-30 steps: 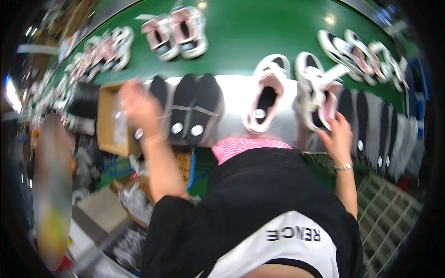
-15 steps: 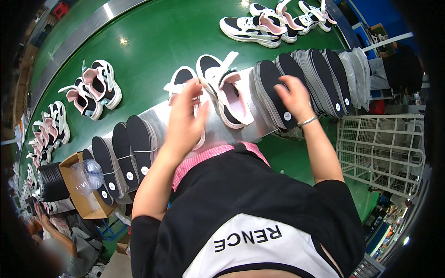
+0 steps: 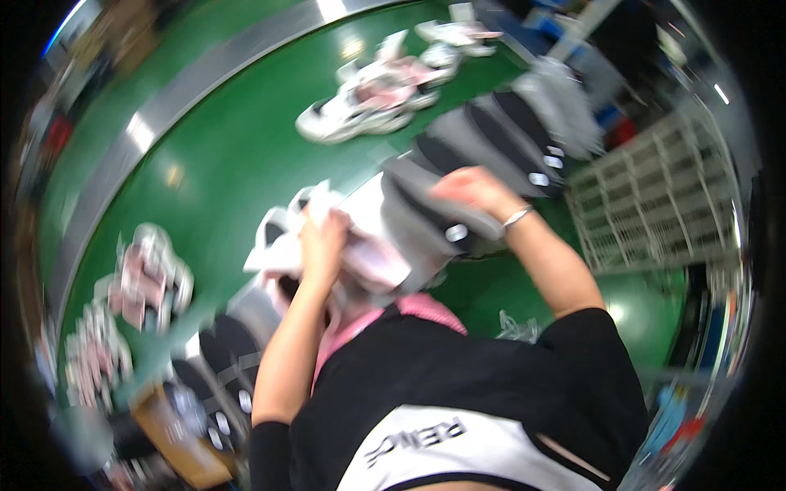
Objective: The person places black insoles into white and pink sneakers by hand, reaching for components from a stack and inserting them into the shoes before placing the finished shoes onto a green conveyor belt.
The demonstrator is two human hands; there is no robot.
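Motion blurs the picture. My left hand [image 3: 323, 241] is closed on the upper part of a white, black and pink sneaker [image 3: 372, 258] in front of me. Its fingertips are smeared against the white tongue and straps. A second sneaker [image 3: 274, 241] of the same kind lies beside it, partly behind my left hand and forearm. Over the nearest stack of black-topped insoles [image 3: 422, 233], my right hand [image 3: 475, 190] has its fingers drawn together on a grey insole [image 3: 479, 219], which looks raised from the stack. The thumb is hidden.
More insole stacks [image 3: 499, 135] stand to the right, beside clear plastic bags [image 3: 561, 106] and a white wire rack [image 3: 655, 188]. Other insole stacks [image 3: 229, 348] and a cardboard box [image 3: 176, 438] are at left. Sneakers [image 3: 368, 102] stand on the green surface [image 3: 237, 147].
The view has turned, shifting the scene. My left hand has come down onto the sneaker and closed. My right hand's spread fingers have closed on an insole over the nearest stack.
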